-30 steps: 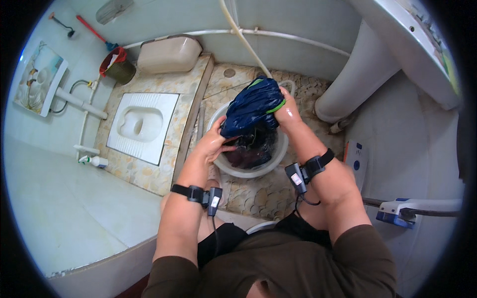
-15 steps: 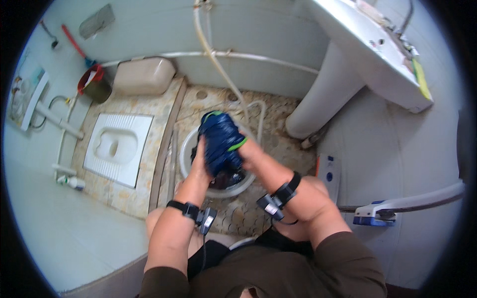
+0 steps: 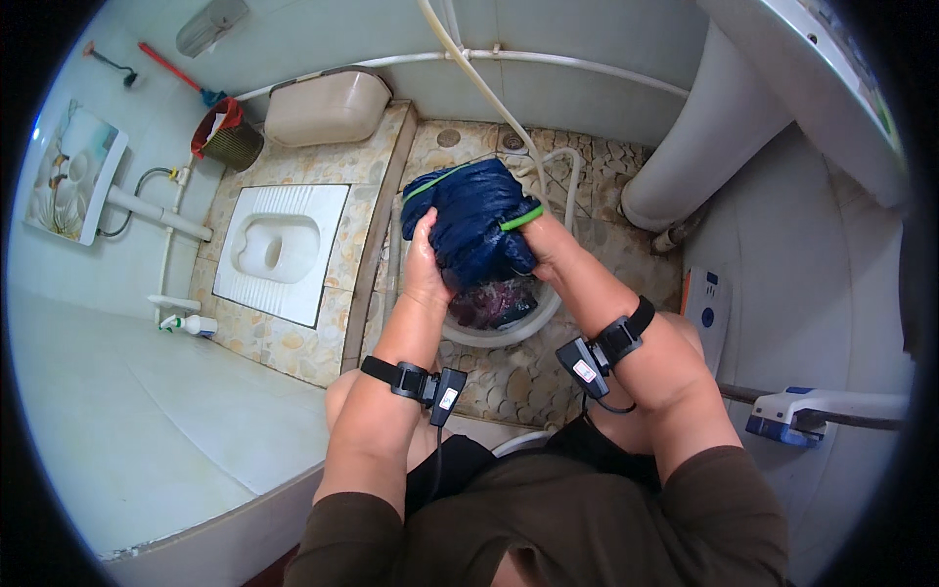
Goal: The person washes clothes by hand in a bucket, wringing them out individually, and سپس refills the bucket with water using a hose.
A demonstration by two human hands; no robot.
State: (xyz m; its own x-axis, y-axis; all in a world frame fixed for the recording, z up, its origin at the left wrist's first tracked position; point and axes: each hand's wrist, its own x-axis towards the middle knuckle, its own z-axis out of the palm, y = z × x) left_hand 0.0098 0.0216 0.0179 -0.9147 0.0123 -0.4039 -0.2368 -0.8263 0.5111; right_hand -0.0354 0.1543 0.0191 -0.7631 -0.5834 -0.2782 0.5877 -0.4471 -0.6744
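Bunched between my hands is a wet dark blue garment (image 3: pixel 476 220) with bright green trim. My left hand (image 3: pixel 427 262) grips its left side, thumb lying over the fabric. On the other side my right hand (image 3: pixel 546 243) is closed on the cloth by a green edge; the garment and wrist hide most of its fingers. Below the garment stands a white basin (image 3: pixel 499 339) on the floor. Dark and maroon laundry (image 3: pixel 496 301) lies wet in it, partly covered from view by the garment.
Left of the basin, a raised tiled step holds a squat toilet (image 3: pixel 276 249). A sink pedestal (image 3: pixel 699 147) stands at the right. A pale hose (image 3: pixel 486 93) hangs down behind the basin. A waste bin (image 3: pixel 228 134) and a spray bottle (image 3: pixel 191 324) sit at the left.
The garment is spread wider, with my hands farther apart around it. The whole view has shifted, so the room appears lower and to the right. More of the maroon laundry shows.
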